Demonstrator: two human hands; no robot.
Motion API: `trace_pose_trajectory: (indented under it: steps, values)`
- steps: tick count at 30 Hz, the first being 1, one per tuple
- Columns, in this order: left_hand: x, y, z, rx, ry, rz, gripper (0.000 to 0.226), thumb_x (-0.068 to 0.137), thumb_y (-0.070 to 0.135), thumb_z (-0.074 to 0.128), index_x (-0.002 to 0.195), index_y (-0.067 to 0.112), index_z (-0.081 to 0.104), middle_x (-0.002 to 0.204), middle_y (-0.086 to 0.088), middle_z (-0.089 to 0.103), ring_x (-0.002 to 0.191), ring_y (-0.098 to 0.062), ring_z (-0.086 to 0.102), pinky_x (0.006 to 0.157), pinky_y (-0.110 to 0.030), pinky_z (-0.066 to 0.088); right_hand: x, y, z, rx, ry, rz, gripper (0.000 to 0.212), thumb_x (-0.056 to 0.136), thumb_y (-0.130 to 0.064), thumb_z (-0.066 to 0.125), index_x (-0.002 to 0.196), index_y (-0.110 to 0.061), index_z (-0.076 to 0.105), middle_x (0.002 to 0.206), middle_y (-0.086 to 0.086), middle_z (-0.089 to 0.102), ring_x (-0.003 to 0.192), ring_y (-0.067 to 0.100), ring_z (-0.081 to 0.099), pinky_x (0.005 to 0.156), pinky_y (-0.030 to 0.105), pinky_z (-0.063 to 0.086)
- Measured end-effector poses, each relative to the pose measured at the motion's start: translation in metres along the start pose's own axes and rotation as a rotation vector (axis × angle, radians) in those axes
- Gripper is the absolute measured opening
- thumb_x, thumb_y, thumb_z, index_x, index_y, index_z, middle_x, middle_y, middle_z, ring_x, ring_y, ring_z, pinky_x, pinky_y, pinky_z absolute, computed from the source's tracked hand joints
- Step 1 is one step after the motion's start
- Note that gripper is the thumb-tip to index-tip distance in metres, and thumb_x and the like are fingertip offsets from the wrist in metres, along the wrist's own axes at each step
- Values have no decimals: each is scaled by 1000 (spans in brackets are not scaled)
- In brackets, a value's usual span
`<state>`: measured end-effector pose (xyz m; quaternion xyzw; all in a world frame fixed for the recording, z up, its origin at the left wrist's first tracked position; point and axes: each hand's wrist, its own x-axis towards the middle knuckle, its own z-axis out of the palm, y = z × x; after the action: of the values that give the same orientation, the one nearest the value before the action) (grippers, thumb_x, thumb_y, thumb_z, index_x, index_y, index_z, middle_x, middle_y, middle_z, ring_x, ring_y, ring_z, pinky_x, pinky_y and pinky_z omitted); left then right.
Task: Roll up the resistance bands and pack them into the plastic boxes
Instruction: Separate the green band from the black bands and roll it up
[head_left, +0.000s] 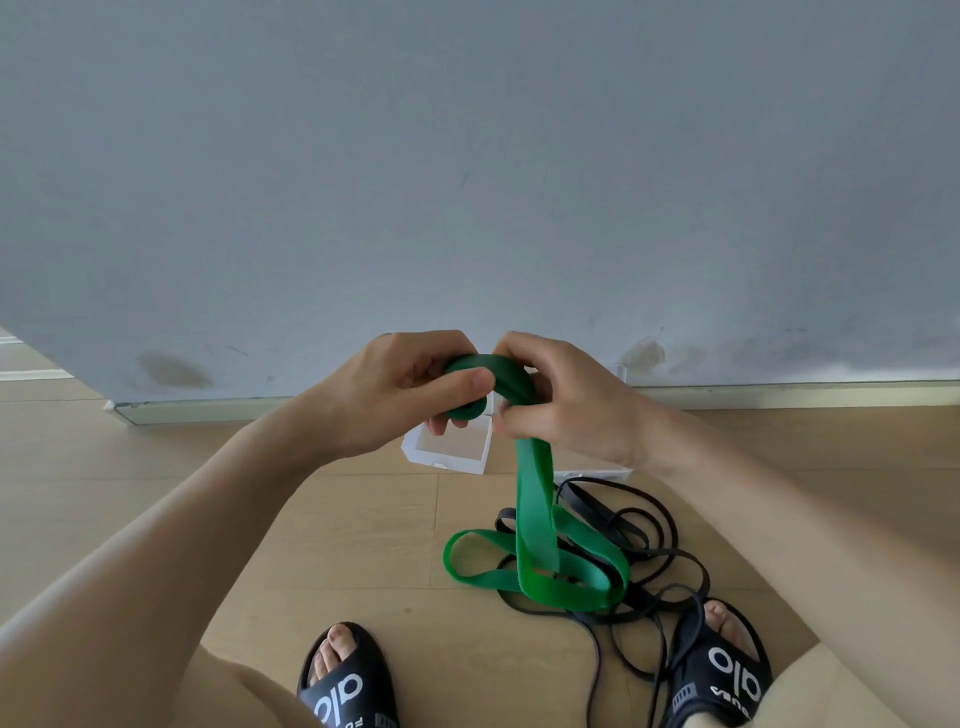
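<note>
Green resistance band (535, 525): partly rolled, held up at 12 o'clock from the feet, above the floor (363, 519). Small tight coil at the top end, gripped in the left hand (400, 395), thumb pressed across the front of the coil, other fingers curled behind and under it. Right hand (561, 400) just beside at 3 o'clock of the coil, fingers curled round the band where the loose length leaves the roll. Both hands clamped on the same band, touching or nearly touching each other.

Done so far, by the look of it: only the first few turns. Most of the green length hanging straight down toward 6 o'clock and ending in loose loops on the floor, lying over the black bands (639, 545).

Left to do: rest of the green roll; then the black tangle, wholly unrolled, spread at 4 to 5 o'clock of the hands and reaching the right sandal (722, 670). Left sandal (343, 680) at 6 o'clock, apart from the bands.

Packing not yet begun: open plastic box (447, 449) on the floor directly below the hands, nothing seen inside. Second white box (592, 474) mostly hidden behind the right wrist; contents impossible to tell. Judged early in the task.
</note>
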<state>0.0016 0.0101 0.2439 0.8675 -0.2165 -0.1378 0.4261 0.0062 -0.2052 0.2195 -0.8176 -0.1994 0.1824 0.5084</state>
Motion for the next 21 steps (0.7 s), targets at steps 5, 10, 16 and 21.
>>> trace_pose_trajectory:
  steps: [5,10,16,21]
  values:
    - [-4,1,-6,27,4,-17,18,101,30,60,90,18,67,74,5,68,65,-11,64,66,-18,48,-4,-1,-6,75,-48,11,22,78,-21,64,96,-7,61,81,17,53,68,15,44,64,36,35]
    - [-6,-2,-6,53,2,9,13,98,34,64,94,22,68,73,9,66,67,-10,64,66,-20,49,-8,0,-6,437,-196,131,60,96,-67,46,109,-17,76,111,9,78,51,8,28,56,27,23]
    - [-6,-6,-3,114,64,108,32,91,54,58,98,24,64,80,0,63,74,-20,59,67,-34,48,-9,-1,15,874,-272,266,31,98,-49,57,105,-23,72,124,13,74,50,11,13,46,15,20]
    - [-4,-6,-4,142,75,127,31,90,55,56,101,28,64,80,4,60,72,-14,51,62,-21,41,-3,3,13,812,-200,247,29,90,-44,65,99,-17,69,112,10,76,46,6,26,50,18,24]
